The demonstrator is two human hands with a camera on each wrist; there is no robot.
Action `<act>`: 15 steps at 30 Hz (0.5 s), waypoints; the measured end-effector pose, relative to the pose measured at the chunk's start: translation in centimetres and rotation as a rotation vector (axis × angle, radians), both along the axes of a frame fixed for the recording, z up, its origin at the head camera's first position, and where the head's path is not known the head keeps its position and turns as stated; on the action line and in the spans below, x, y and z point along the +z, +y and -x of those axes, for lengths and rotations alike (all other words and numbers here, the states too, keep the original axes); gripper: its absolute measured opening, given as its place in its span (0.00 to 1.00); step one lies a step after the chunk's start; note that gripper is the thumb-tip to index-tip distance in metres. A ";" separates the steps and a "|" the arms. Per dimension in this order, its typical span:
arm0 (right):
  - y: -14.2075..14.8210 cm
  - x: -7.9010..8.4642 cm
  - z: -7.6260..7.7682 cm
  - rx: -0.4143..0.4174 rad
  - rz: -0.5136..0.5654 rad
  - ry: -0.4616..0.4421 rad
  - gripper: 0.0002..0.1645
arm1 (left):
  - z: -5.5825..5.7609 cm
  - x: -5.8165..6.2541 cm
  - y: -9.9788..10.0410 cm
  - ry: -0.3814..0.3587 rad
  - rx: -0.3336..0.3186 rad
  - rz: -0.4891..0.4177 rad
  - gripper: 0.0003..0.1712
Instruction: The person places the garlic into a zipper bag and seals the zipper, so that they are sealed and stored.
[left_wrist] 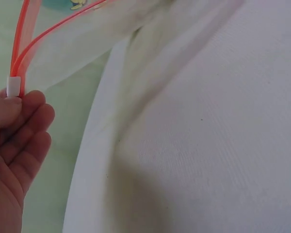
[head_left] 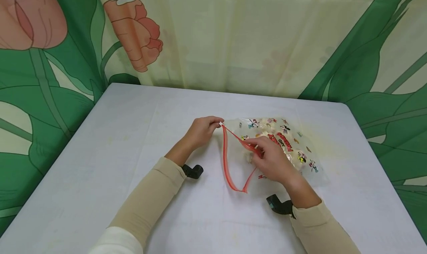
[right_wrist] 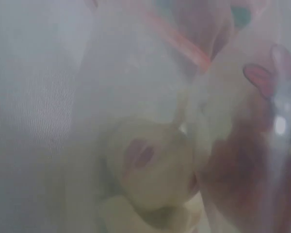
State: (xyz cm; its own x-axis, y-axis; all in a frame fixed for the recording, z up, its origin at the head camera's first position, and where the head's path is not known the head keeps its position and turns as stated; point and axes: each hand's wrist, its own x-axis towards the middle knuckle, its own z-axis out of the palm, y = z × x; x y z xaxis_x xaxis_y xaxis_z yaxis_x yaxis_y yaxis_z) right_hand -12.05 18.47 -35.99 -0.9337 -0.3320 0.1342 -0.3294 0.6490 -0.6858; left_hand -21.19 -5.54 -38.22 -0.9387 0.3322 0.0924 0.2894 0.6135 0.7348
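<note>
A clear zip bag (head_left: pixel 285 141) with cartoon prints and red lettering lies on the table. Its red zip strips (head_left: pixel 227 169) spread apart into a loop, so the mouth gapes. At the far end of the zip, my left hand (head_left: pixel 201 131) pinches the corner by the white slider (left_wrist: pixel 13 87), thumb against the fingers. My right hand (head_left: pixel 273 161) grips one red strip partway along the mouth. Inside the bag, a cream-coloured rounded thing (right_wrist: pixel 150 170) with a dark pinkish patch shows hazily through the plastic in the right wrist view.
A white-covered table (head_left: pixel 100 172) spreads under both arms. Behind it hangs a curtain (head_left: pixel 240 43) printed with leaves and flowers. Black wrist-worn cameras jut from the left wrist (head_left: pixel 193 171) and the right wrist (head_left: pixel 279 205).
</note>
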 end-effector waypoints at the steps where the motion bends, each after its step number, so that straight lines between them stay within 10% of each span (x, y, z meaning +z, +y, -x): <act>1: 0.1 -0.1 0.2 -0.008 0.002 0.002 0.23 | 0.0 -0.1 -0.1 0.006 0.002 -0.002 0.16; 15: 1.1 -0.6 2.1 -0.122 -0.057 0.065 0.16 | -1.8 -0.1 -1.7 0.129 0.090 0.006 0.11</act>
State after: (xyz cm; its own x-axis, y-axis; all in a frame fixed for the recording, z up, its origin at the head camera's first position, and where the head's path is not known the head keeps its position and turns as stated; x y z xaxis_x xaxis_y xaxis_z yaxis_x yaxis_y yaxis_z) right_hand -14.20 19.53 -36.63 -0.9574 -0.2258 0.1801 -0.2886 0.7239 -0.6266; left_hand -19.41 -7.25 -38.32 -0.9451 0.2485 0.2123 0.3250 0.6452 0.6915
